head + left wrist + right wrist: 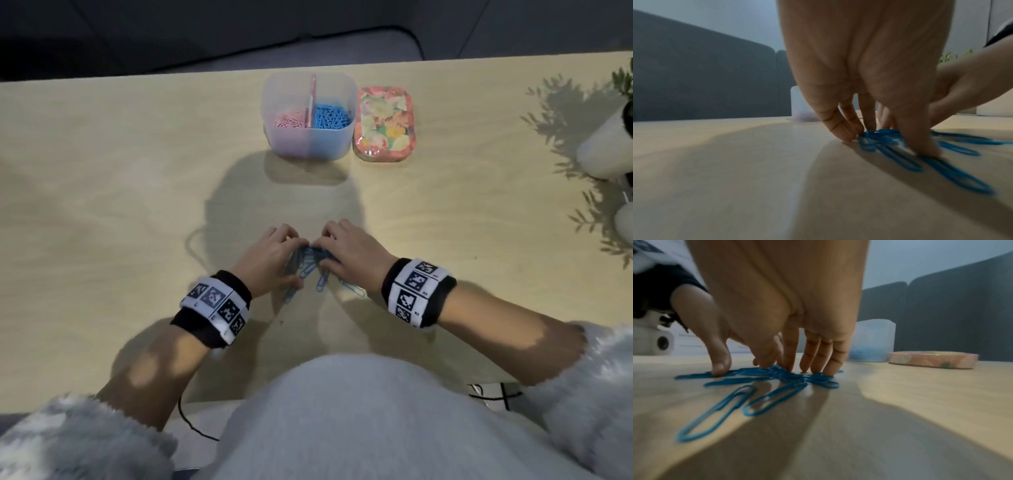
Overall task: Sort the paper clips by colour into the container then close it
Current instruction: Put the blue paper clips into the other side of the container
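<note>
Several loose blue paper clips [310,270] lie in a small pile on the wooden table close to me. My left hand [291,250] and right hand [329,246] meet over the pile, fingertips down on the clips from either side. In the left wrist view, the left hand [888,142] presses thumb and straight fingers onto the clips [900,160]. My right hand [793,366] rests its straight fingers on the pile [777,394]. Further back stands the open translucent container [308,144], with pink clips [291,120] left of its divider and blue clips [332,118] right. Its flowered lid [383,123] lies beside it on the right.
A white pot with a leafy plant [606,147] stands at the table's right edge. A thin black cable [191,421] hangs over the front edge by my left arm. Dark upholstered furniture sits beyond the far edge.
</note>
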